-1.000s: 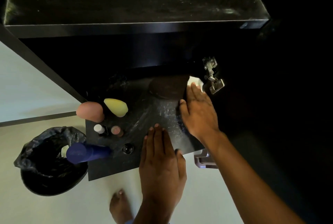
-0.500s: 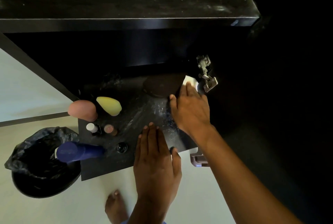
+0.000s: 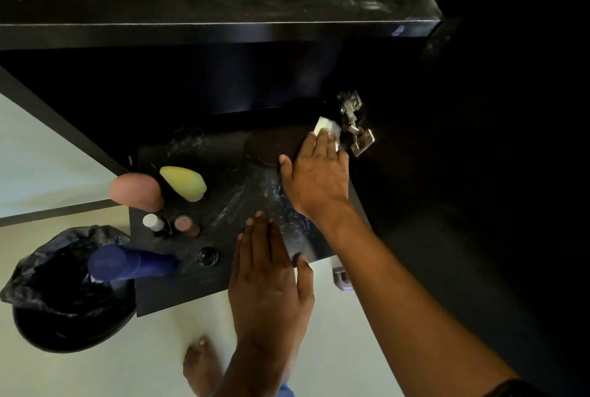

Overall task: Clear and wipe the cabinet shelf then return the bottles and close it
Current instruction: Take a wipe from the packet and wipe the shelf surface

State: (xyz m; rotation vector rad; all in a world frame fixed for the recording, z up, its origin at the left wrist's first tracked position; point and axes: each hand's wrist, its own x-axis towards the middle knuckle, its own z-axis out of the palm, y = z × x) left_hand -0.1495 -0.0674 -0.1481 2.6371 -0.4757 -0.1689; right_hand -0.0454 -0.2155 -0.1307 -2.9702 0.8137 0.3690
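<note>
Wiping in hand on shelf [image 3: 223,275]. Right hand [image 3: 316,179] pressing white cloth [image 3: 325,126] flat at far right corner beside hinge [image 3: 354,121]; fingers straight, not clenched. Left hand [image 3: 268,275] flat on shelf front, holding nothing. Bottles [image 3: 131,264] standing at left edge. Cloth judged soft, light; best kept under the palm.

The right hand [image 3: 316,179] hides most of the white cloth [image 3: 326,127].

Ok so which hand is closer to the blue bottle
Left. The left hand rests flat just right of the blue bottle; the right hand is farther back by the hinge.
</note>
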